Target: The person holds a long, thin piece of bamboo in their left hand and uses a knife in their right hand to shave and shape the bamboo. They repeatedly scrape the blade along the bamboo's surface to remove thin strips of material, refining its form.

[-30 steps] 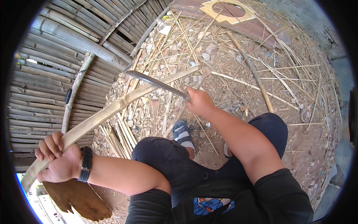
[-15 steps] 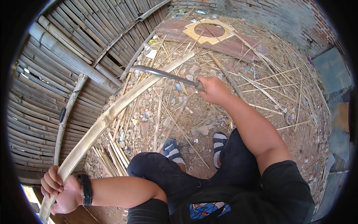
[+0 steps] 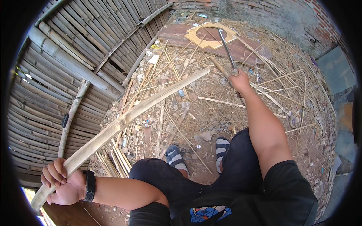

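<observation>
My left hand is closed around the lower end of a long, pale split bamboo strip. The strip slants up and to the right across the view, its far end free above the littered ground. My right hand grips the handle of a machete, fist closed. The long, narrow blade points away from me, apart from the strip, and its tip overlaps the yellow cut-out board in view.
A bamboo slat wall stands close on my left, with a pole leaning against it. Ahead lie a reddish-brown board and a yellow board with a round hole. Split sticks lie near my left knee.
The machete has swung right and away from the bamboo strip, where its blade crossed the upper end before. The strip's far end has shifted right and slightly nearer; my left hand keeps its grip.
</observation>
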### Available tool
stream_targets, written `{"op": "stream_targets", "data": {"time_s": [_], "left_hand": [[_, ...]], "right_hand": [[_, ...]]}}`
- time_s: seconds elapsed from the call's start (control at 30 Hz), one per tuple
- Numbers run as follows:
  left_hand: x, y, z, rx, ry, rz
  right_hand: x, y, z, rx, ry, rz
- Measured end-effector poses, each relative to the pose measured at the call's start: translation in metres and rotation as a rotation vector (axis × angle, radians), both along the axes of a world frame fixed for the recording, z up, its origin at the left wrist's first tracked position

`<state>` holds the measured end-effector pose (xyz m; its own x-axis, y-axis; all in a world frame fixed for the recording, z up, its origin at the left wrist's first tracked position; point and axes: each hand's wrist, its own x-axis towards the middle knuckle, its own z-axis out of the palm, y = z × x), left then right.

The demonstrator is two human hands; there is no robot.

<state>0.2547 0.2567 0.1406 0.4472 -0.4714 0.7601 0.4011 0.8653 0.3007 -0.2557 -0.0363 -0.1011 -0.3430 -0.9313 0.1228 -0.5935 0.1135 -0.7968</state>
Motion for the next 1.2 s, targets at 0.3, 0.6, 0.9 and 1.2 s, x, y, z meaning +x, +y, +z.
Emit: {"op": "stream_targets", "data": {"time_s": [0.3, 0.6, 0.9, 1.2], "left_hand": [[-0.093, -0.094, -0.018, 0.099, -0.104, -0.137], [-0.164, -0.105, -0.004, 0.267, -0.112, -0.208], [-0.189, -0.129, 0.008, 0.436, -0.522, 0.136], [-0.238, -0.097, -0.002, 0.446, -1.999, 0.813]], "right_hand": [[0.106, 0.052, 0.075, 0.14, -0.439, 0.815], [0.125, 0.097, 0.105, 0.255, -0.3, 1.182], [0.106, 0.087, 0.096, 0.074, -0.157, 1.109], [0.044, 0.043, 0.075, -0.067, -0.453, 0.589]]}}
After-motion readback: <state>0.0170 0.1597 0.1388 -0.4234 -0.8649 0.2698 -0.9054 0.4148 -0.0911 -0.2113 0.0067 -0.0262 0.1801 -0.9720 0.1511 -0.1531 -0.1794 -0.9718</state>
